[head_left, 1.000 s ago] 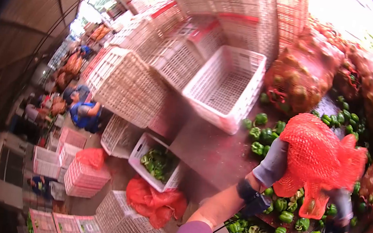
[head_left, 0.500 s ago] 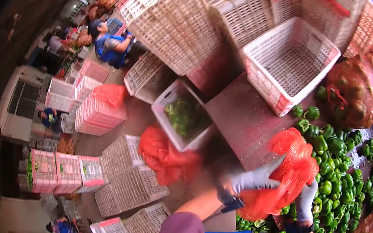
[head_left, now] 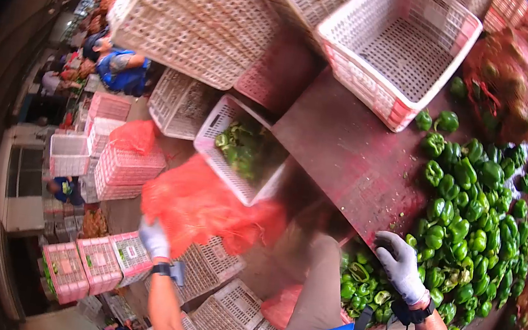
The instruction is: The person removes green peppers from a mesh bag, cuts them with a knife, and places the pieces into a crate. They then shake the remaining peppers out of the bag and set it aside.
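Observation:
A gloved left hand, my left hand (head_left: 154,240), is stretched far to the left, closed on the lower edge of a red mesh bag (head_left: 197,206). The bag is spread out and blurred, overlapping other red netting; its boundary with that netting cannot be made out. My right hand (head_left: 400,268), also gloved, is at the table edge beside a heap of green bell peppers (head_left: 472,221). Its fingers are loosely bent and apart, with nothing in them. More peppers (head_left: 361,287) lie just left of my right wrist, below the table edge.
An empty white-and-pink crate (head_left: 396,62) stands on the dark table (head_left: 346,153). A crate (head_left: 216,121) with green scraps is on the floor side. Stacked crates (head_left: 196,20), full mesh sacks (head_left: 518,86) and a person in a blue vest (head_left: 122,71) are around.
The red mesh bag has gone from between both hands above the peppers to the far left with my left hand. My right hand has let go of it and moved slightly left.

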